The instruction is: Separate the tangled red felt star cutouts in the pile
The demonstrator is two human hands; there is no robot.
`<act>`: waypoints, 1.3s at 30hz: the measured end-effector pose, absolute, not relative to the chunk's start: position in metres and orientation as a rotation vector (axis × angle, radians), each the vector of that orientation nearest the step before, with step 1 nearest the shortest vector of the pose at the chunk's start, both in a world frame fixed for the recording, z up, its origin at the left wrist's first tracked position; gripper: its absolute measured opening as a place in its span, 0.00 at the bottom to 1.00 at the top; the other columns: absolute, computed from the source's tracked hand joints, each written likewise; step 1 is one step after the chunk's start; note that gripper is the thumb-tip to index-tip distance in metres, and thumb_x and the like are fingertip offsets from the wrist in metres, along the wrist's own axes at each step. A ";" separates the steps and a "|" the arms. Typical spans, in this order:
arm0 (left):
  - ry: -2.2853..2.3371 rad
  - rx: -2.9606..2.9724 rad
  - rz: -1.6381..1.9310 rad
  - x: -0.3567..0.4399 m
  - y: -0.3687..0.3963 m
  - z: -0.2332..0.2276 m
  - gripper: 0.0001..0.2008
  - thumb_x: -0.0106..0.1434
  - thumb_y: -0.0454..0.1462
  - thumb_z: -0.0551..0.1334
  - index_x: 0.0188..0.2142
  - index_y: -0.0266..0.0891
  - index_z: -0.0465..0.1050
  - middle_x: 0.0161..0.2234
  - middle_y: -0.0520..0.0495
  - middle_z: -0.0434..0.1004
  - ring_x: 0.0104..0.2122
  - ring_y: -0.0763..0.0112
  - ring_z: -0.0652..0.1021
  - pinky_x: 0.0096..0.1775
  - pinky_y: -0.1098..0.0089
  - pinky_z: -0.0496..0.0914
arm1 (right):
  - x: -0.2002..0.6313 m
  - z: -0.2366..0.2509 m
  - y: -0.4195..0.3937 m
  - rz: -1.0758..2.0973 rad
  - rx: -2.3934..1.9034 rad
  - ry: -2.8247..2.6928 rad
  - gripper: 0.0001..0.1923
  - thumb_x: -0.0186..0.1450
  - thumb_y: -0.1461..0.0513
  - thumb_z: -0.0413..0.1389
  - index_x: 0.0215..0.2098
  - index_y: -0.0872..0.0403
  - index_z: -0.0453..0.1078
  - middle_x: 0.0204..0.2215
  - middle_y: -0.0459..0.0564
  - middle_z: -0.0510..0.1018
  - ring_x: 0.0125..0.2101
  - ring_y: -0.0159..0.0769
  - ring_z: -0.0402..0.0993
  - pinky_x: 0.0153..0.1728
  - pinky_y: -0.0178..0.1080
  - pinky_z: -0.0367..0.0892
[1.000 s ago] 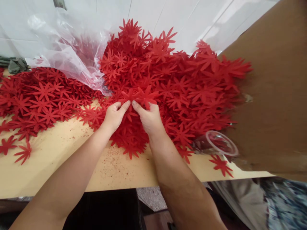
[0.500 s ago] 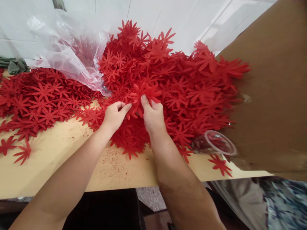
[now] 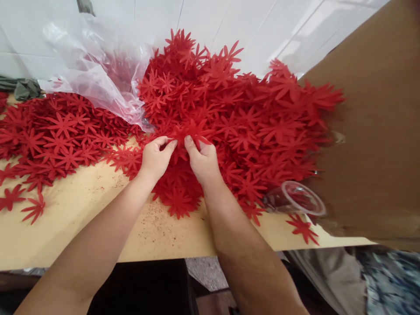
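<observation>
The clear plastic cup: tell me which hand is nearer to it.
Right. The right hand is in the red flower pile, with the clear plastic cup lying off to its right near the table edge. The left hand is farther away, beyond the right hand.

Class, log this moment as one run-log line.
left hand: pinching red flower cutout | right hand: pinching same cutout | under: red cutout pile | table

Bright, even light; stretched, softened edges.

No readable text, label, brand, number or sign shows on anything here.
</observation>
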State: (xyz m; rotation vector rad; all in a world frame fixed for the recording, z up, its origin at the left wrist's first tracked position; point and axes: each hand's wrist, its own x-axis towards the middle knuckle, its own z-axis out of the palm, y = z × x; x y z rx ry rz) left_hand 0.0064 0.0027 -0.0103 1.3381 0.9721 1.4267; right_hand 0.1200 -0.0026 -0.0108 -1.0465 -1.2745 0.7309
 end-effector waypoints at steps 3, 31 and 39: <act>0.992 1.264 1.467 0.004 0.005 -0.010 0.06 0.55 0.38 0.60 0.27 0.35 0.71 0.27 0.51 0.74 0.30 0.77 0.71 0.39 0.73 0.65 | 0.128 -0.014 0.004 0.645 -1.076 -1.151 0.15 0.55 0.50 0.58 0.25 0.53 0.67 0.23 0.43 0.71 0.27 0.30 0.68 0.38 0.40 0.69; 1.024 1.377 1.287 0.007 0.001 -0.006 0.14 0.55 0.41 0.61 0.18 0.37 0.62 0.18 0.56 0.60 0.21 0.80 0.60 0.28 0.74 0.56 | 0.135 -0.003 0.000 0.653 -1.042 -1.183 0.18 0.53 0.47 0.58 0.23 0.53 0.65 0.19 0.39 0.66 0.21 0.24 0.60 0.27 0.32 0.60; 1.080 1.332 1.369 0.005 0.005 -0.012 0.08 0.54 0.38 0.61 0.23 0.38 0.64 0.22 0.55 0.64 0.24 0.79 0.63 0.31 0.75 0.59 | 0.136 -0.004 0.000 0.652 -1.056 -1.169 0.16 0.56 0.51 0.56 0.19 0.53 0.60 0.17 0.39 0.61 0.20 0.24 0.56 0.24 0.31 0.58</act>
